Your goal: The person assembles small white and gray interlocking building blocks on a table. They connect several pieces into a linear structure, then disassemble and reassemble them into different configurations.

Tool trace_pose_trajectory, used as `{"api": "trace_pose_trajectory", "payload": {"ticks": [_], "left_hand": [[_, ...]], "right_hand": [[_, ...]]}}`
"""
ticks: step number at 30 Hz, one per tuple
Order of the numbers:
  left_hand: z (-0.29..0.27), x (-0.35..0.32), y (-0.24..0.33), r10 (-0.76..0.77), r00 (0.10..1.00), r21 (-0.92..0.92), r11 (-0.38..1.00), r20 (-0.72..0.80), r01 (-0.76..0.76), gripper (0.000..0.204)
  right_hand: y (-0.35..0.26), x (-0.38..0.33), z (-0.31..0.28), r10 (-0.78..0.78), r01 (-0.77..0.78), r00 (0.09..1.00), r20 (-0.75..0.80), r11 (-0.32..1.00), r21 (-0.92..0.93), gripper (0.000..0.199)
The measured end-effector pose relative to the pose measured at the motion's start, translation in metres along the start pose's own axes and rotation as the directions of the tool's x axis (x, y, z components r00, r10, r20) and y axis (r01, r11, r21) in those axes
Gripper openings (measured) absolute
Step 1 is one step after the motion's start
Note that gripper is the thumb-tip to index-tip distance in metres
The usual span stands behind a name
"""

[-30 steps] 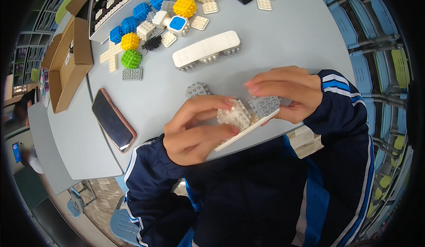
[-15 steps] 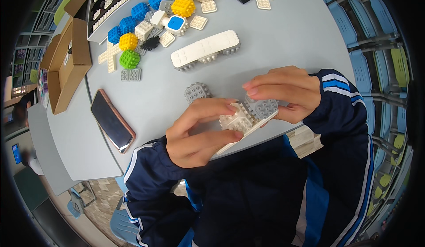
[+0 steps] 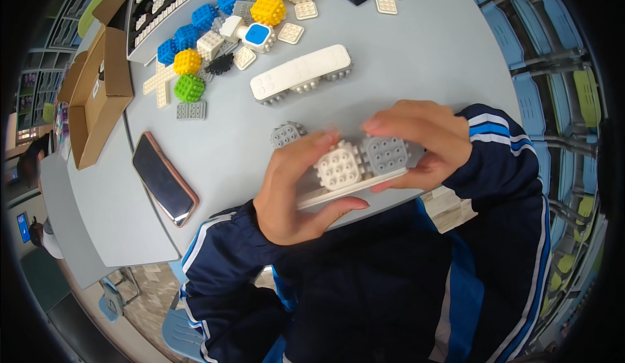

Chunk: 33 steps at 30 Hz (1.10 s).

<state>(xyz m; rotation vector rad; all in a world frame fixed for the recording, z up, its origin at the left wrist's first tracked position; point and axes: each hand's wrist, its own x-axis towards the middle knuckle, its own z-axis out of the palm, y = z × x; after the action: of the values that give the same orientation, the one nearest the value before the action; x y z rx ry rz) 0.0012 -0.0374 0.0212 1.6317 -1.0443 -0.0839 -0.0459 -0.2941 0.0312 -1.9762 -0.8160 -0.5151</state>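
Observation:
A long white plate (image 3: 322, 195) carries a white studded cube (image 3: 340, 167) and a grey studded cube (image 3: 386, 154) side by side, tilted toward me. My right hand (image 3: 426, 143) pinches the grey end, fingers over the cube and thumb along the plate. Curled around the white cube's end is my left hand (image 3: 286, 187), its fingers slightly blurred at the cube's top and its thumb below the plate. A loose grey studded cube (image 3: 286, 134) lies just behind the left fingers, partly covered. Farther back sits a similar white bar (image 3: 301, 72) with grey studded cubes beneath.
Coloured cubes, including a yellow one (image 3: 268, 11) and a green one (image 3: 189, 88), lie at the back left with a white cross piece (image 3: 159, 84). Beyond them stands a block tray (image 3: 146, 45). A phone (image 3: 163, 177) and an open cardboard box (image 3: 104, 102) are at left.
The plate with its two cubes has tipped so the cubes' studded faces turn toward me. My left fingers have lifted and spread from the white cube's face, the thumb moving below the plate.

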Motion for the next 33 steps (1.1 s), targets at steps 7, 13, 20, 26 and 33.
{"api": "trace_pose_trajectory", "payload": {"ticks": [7, 13, 20, 26, 33], "left_hand": [[-0.002, 0.006, 0.002, 0.207, 0.977, 0.159, 0.967, -0.042, -0.198, 0.057], [-0.009, 0.007, 0.008, 0.119, 0.993, 0.116, 0.986, 0.007, -0.119, 0.054], [-0.021, 0.012, -0.002, 0.108, 0.987, 0.137, 0.983, 0.117, -0.123, 0.062], [-0.051, 0.021, -0.006, 0.073, 0.995, 0.39, 0.916, 0.074, -0.096, 0.063], [-0.044, 0.016, -0.024, -0.039, 0.981, 0.366, 0.93, 0.189, -0.034, 0.056]], "right_hand": [[0.002, -0.009, 0.031, -0.063, 0.078, 0.984, -0.166, 0.993, 0.084, 0.054], [-0.002, -0.01, 0.028, 0.025, -0.016, 0.997, -0.079, 0.993, 0.118, 0.052], [0.002, -0.004, 0.025, 0.039, -0.048, 0.993, 0.111, 0.996, 0.08, 0.061], [0.015, 0.001, 0.003, 0.143, -0.143, 0.982, 0.12, 0.99, -0.007, 0.048], [0.027, -0.003, 0.007, 0.144, -0.158, 0.97, 0.195, 0.985, 0.063, 0.041]]}}
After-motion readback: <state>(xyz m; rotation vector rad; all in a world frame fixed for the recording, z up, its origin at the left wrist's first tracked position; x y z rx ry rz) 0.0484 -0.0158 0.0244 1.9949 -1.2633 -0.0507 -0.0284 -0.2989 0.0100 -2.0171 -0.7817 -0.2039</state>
